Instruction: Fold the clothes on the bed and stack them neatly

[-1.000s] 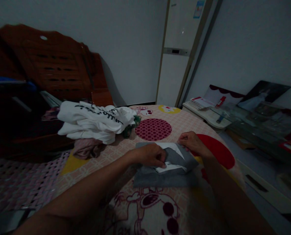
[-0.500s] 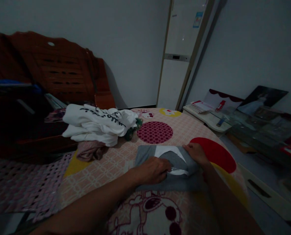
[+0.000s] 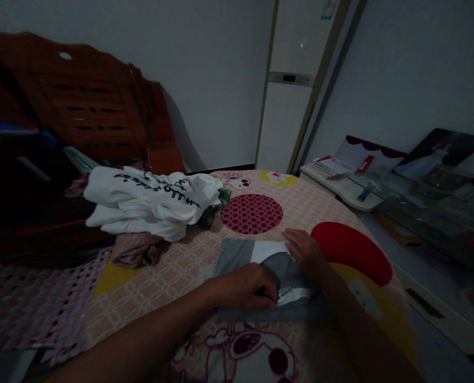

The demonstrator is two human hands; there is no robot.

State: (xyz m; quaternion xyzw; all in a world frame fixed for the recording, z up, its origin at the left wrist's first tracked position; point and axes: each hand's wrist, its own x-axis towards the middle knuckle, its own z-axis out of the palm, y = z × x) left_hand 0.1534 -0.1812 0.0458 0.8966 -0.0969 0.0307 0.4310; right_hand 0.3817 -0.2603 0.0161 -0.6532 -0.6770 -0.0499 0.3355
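A grey and white shirt (image 3: pixel 237 254) lies folded into a flat rectangle on the round table, with its white-edged neckline facing up. My left hand (image 3: pixel 247 287) is closed at the near side of the neckline, its curled fingers gripping the fabric beside a small white label. Over the far right edge of the shirt rests my right hand (image 3: pixel 303 251), fingers stretched out and lying on the cloth. The right forearm hides part of the shirt's right end.
A patterned tablecloth (image 3: pixel 181 287) covers the table. White clothes (image 3: pixel 149 199) with black lettering lie heaped at the left, above a pinkish cloth (image 3: pixel 135 250). Behind stands a wooden bench (image 3: pixel 89 106). A glass-topped cabinet (image 3: pixel 412 213) is at the right.
My right hand has shifted left along the shirt's far edge, its fingers now stretched out. My left hand has curled more tightly and moved slightly nearer. The camera view has tilted slightly.
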